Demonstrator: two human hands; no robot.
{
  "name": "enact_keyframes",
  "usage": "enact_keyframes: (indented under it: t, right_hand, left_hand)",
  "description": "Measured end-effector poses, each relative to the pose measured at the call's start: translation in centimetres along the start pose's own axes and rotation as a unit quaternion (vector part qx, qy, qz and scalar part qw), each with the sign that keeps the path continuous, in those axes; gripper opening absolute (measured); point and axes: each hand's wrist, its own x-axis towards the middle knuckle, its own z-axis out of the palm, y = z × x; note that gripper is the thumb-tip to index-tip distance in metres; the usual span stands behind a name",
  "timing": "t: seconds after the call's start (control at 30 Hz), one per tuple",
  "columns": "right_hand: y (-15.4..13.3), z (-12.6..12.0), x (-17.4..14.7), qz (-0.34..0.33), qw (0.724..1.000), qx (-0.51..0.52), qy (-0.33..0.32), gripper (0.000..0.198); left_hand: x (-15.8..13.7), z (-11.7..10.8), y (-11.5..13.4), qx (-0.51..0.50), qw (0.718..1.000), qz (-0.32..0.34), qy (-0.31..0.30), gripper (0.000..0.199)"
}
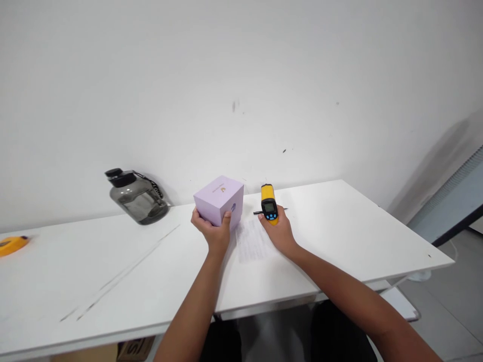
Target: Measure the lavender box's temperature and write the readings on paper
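Note:
A lilac box (pixel 219 193) with a small gold mark on its top is gripped by my left hand (pixel 216 232), thumb on the near side and fingers round the left side. To its right, my right hand (pixel 281 232) is wrapped round the handle of a yellow and black infrared thermometer (pixel 268 202), whose small screen and blue buttons face me. Behind that hand lies a black pen (pixel 257 212), partly hidden by the thermometer. A sheet of paper (pixel 252 244) with faint writing rests on the white table between my forearms.
A grey see-through water jug (pixel 139 198) with a black lid stands near the wall on the left. An orange tape measure (pixel 13 245) sits at the far left of the white table (pixel 339 236). The table's right edge drops to a grey floor.

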Motion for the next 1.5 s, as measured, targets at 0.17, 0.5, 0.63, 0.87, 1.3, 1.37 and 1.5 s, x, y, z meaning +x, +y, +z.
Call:
enact_keyframes:
  t: [0.17,0.5,0.63,0.87,1.3,1.37,1.5]
  right_hand:
    - [0.1,0.0,0.0,-0.002,1.0,0.0,0.0,0.05]
    - [0.1,-0.2,-0.1,-0.001,1.0,-0.003,-0.004,0.049]
    - [0.2,-0.3,0.0,0.001,1.0,-0.006,-0.006,0.05]
    - [0.2,-0.4,-0.1,0.005,1.0,-0.017,-0.003,0.049]
    - [-0.2,-0.4,-0.2,0.003,1.0,-0.021,-0.013,0.046]
    - [-0.2,-0.4,-0.2,0.002,1.0,-0.021,-0.017,0.046]
    - [-0.1,-0.4,-0.2,0.006,1.0,-0.023,-0.017,0.046]
  left_hand:
    - [0.4,0.1,-0.2,-0.013,0.999,-0.025,0.018,0.1]
    - [1.3,0.0,-0.2,-0.06,0.989,-0.106,0.08,0.079]
    - [1.8,-0.1,-0.7,-0.063,0.984,-0.122,0.112,0.074]
    - [1.7,-0.1,-0.6,-0.052,0.986,-0.115,0.106,0.066]
    - [1.6,-0.1,0.1,-0.038,0.991,-0.097,0.087,0.081]
    - [1.6,-0.1,0.2,-0.042,0.991,-0.097,0.082,0.084]
    - [1.5,-0.2,0.5,-0.048,0.991,-0.092,0.079,0.096]
